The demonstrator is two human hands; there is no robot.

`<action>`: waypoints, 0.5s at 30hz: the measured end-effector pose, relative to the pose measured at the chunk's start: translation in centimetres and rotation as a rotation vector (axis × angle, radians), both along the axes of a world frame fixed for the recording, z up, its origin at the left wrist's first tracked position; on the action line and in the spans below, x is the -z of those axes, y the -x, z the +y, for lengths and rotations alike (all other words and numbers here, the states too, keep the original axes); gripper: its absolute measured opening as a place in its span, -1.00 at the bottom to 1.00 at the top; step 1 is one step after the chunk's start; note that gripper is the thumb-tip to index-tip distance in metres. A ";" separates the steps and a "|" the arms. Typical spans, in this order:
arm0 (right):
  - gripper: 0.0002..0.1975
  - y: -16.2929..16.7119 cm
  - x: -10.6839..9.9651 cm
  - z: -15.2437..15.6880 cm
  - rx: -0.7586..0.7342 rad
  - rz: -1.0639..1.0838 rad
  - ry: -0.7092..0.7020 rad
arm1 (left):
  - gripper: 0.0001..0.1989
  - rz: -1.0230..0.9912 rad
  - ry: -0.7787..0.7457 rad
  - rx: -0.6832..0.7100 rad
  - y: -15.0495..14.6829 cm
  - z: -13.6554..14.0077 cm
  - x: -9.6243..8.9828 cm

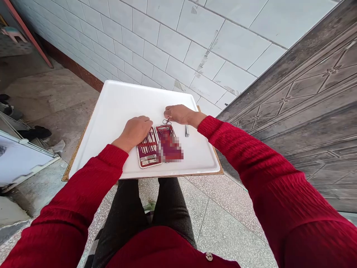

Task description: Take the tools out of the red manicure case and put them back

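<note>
A manicure set in a dark red case point(142, 161) lies unfolded on the white tabletop. Its left panel holds several slim metal tools under a strap, with nail clippers point(148, 162) along the bottom. Part of the right panel is blurred by pixels. My left hand point(136, 130) is curled over the upper left edge of the case, its fingertips partly hidden. Just above the right panel, my right hand point(180, 113) pinches small scissors point(167, 122), whose finger loops show below the fingers. Another nail clipper point(187, 131) lies loose on the table, right of the case.
The white table point(125, 96) has a raised rim and stands near a tiled wall point(167, 41). A dark patterned panel point(292, 111) rises at the right. To the left on the floor is a white-sided box or rack point(25, 156). My legs are against the table's near side.
</note>
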State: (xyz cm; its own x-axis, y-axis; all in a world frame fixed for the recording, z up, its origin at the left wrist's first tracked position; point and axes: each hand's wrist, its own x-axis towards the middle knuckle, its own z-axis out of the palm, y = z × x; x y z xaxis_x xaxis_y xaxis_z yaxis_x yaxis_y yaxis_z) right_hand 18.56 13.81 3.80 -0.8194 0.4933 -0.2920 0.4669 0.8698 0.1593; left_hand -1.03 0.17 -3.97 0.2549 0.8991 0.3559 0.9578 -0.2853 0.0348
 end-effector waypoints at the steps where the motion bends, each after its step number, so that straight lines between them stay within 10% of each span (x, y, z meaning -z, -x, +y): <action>1: -0.80 0.0 0.0 -0.1 0.003 0.015 0.005 | -0.67 0.004 -0.002 0.000 0.0 0.0 0.0; 7: -0.78 -0.1 -0.2 -0.6 0.023 0.046 -0.020 | -0.70 0.032 -0.012 0.013 0.1 0.0 -0.1; 15: -0.69 -4.0 0.3 -0.7 0.605 0.185 0.053 | -0.70 0.014 0.014 -0.009 0.0 0.1 -0.2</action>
State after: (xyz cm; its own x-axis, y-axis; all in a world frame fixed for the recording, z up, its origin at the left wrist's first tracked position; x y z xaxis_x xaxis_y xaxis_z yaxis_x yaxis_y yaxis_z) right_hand 22.61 13.06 3.48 -0.4395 0.8737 -0.2087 0.8940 0.4480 -0.0072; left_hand -1.06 0.26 -3.78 0.2520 0.9061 0.3400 0.9607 -0.2765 0.0249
